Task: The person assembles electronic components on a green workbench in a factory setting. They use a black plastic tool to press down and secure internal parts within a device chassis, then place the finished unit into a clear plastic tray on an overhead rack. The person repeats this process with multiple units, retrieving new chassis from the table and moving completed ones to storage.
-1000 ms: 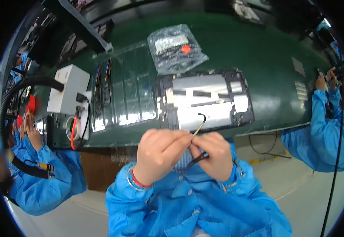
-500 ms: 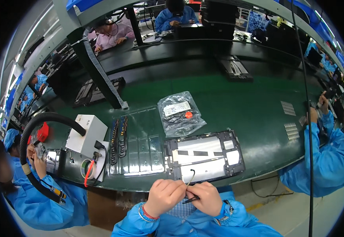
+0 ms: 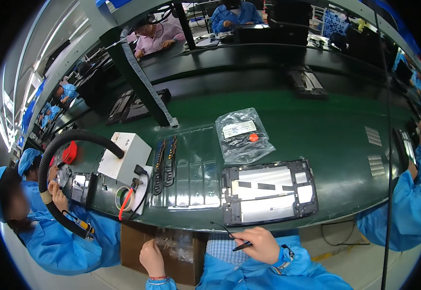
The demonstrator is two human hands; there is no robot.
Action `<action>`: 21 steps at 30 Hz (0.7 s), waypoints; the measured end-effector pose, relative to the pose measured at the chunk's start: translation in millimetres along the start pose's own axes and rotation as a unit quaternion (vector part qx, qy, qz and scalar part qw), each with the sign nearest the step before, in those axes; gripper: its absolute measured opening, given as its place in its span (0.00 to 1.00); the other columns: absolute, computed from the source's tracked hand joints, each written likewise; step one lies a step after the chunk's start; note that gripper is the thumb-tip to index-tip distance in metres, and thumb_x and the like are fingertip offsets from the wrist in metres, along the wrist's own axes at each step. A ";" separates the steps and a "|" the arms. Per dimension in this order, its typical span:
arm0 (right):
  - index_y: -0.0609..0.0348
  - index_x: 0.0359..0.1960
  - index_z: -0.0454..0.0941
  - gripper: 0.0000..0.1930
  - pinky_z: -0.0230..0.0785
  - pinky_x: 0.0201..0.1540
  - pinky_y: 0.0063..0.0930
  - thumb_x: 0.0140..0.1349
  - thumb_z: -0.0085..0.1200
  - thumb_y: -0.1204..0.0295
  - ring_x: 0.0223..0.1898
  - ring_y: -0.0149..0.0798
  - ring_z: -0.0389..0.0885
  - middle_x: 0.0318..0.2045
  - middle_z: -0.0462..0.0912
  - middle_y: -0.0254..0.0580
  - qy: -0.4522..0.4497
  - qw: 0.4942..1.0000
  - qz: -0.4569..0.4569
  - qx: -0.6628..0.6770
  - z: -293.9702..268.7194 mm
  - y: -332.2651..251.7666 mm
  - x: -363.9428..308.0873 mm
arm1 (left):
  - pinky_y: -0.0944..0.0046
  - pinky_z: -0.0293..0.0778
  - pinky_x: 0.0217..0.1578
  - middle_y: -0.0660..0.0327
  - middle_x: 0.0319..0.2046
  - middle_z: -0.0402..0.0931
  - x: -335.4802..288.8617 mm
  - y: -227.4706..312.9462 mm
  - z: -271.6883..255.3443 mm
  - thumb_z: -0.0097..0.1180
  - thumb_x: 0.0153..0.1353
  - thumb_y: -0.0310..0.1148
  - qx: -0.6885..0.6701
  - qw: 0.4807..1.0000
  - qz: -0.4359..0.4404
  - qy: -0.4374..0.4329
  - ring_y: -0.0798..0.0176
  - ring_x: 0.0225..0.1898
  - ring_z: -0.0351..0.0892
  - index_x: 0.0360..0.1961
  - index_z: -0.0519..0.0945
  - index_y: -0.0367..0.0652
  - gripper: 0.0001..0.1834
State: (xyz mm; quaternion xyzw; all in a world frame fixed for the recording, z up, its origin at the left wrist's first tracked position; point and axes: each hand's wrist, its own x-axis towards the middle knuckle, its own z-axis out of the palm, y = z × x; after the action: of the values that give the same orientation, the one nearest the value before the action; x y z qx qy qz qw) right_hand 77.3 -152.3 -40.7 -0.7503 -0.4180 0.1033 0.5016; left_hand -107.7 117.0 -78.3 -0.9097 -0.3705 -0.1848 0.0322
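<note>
My right hand (image 3: 260,245) is closed at the table's front edge. Between its fingers is a thin dark cable (image 3: 223,226), its free end pointing left, and a slim black tool (image 3: 242,246) sticks out below; its tip does not show its kind. Over the cardboard box (image 3: 135,245) at lower left, my left hand (image 3: 152,258) has its fingers drawn together; whatever they hold is too small or hidden. Just beyond my right hand lies a tablet-like device frame (image 3: 270,192) with silver plates and a black rim, untouched by either hand.
Left of the frame, a clear plastic tray (image 3: 196,186) carries rows of small black cables (image 3: 164,166). A clear bag (image 3: 243,137) lies behind the frame. Farther left stand a white box (image 3: 124,157) with a black hose and a tape roll (image 3: 124,199). Co-workers sit at both sides.
My left hand has left my right hand and moved left and down over the cardboard box. My right hand keeps the cable and black tool. The whole view has shifted to the right.
</note>
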 end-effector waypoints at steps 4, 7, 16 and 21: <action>0.56 0.36 0.79 0.10 0.66 0.33 0.31 0.50 0.57 0.72 0.27 0.41 0.77 0.25 0.79 0.39 -0.018 1.000 -0.007 -0.001 2.2 -2.6 2.7 | 0.63 0.72 0.27 0.55 0.26 0.78 7.6 20.5 -19.2 0.57 0.48 0.24 -0.065 0.995 -0.051 -0.048 0.56 0.27 0.78 0.29 0.80 0.39 0.05; 0.56 0.37 0.78 0.12 0.67 0.34 0.31 0.49 0.57 0.72 0.28 0.41 0.77 0.27 0.80 0.38 -0.024 1.000 -0.011 0.011 4.5 -0.6 -1.7 | 0.67 0.73 0.26 0.55 0.28 0.79 17.5 72.3 -43.2 0.56 0.49 0.22 -0.339 0.939 -0.024 -0.058 0.60 0.27 0.79 0.31 0.80 0.38 0.06; 0.58 0.39 0.76 0.14 0.67 0.36 0.34 0.47 0.55 0.74 0.31 0.45 0.77 0.32 0.80 0.41 -0.037 0.999 0.004 0.015 2.8 1.1 -15.3 | 0.67 0.78 0.29 0.50 0.40 0.75 15.1 155.8 -43.0 0.62 0.43 0.18 -0.508 0.839 0.180 -0.066 0.57 0.37 0.78 0.42 0.76 0.36 0.20; 0.59 0.39 0.76 0.14 0.68 0.36 0.34 0.47 0.55 0.75 0.32 0.45 0.78 0.31 0.80 0.42 -0.045 0.998 0.007 0.035 -3.7 0.9 -15.7 | 0.67 0.78 0.27 0.50 0.40 0.74 16.6 162.3 -39.2 0.60 0.43 0.17 -0.503 0.854 0.133 -0.025 0.56 0.37 0.77 0.39 0.77 0.37 0.17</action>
State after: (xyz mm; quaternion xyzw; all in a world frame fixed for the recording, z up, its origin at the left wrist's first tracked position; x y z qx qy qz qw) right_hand 70.0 -166.4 -43.8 -0.7298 -0.4307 0.1552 0.5077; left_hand 2.4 2.9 -23.2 -0.8467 -0.1030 -0.3174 -0.4144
